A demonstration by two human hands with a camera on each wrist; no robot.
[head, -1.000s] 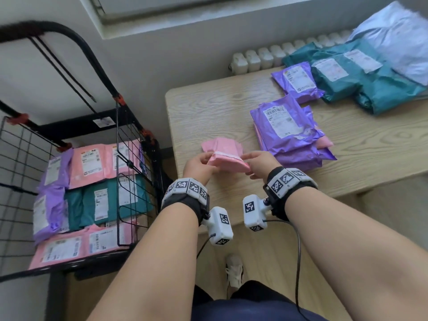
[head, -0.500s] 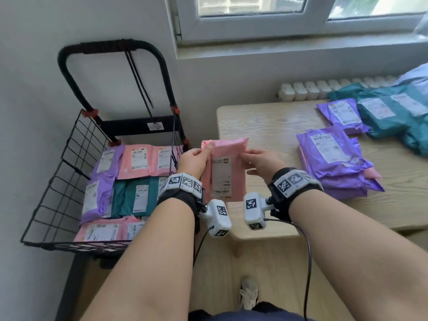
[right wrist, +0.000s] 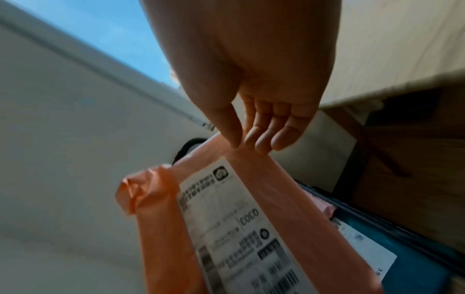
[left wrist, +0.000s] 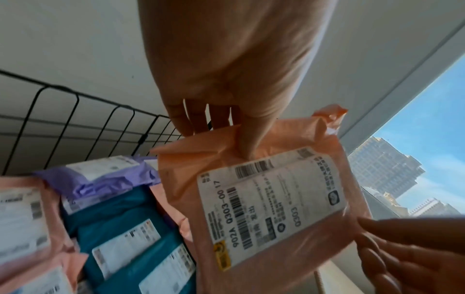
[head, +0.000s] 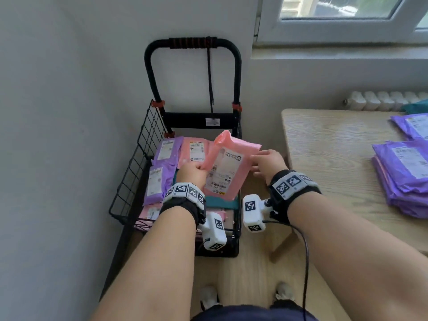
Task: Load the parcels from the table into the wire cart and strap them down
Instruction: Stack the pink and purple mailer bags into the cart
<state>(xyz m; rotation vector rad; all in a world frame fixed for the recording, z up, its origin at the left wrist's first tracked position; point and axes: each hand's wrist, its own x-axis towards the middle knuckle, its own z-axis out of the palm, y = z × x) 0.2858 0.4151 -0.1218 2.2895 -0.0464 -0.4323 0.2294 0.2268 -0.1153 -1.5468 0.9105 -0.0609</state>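
Observation:
A pink parcel (head: 228,167) with a white label hangs tilted over the black wire cart (head: 129,179). My left hand (head: 194,171) pinches its left edge, thumb on the front near the label (left wrist: 245,143). My right hand (head: 262,161) pinches the right edge between thumb and fingertips (right wrist: 237,142). Below lie purple parcels (head: 162,174), a pink parcel (head: 194,151) and teal parcels (left wrist: 120,222), flat on the cart floor. A black strap (head: 209,77) dangles from the cart handle (head: 192,42).
The wooden table (head: 335,158) stands right of the cart, with a stack of purple parcels (head: 403,177) near its right side. A grey wall runs close along the cart's left. A radiator (head: 384,100) and a window are behind the table.
Both hands have carried the pink parcel left, from the table's edge to above the cart. The head view has swung left with it, so the cart is now centred.

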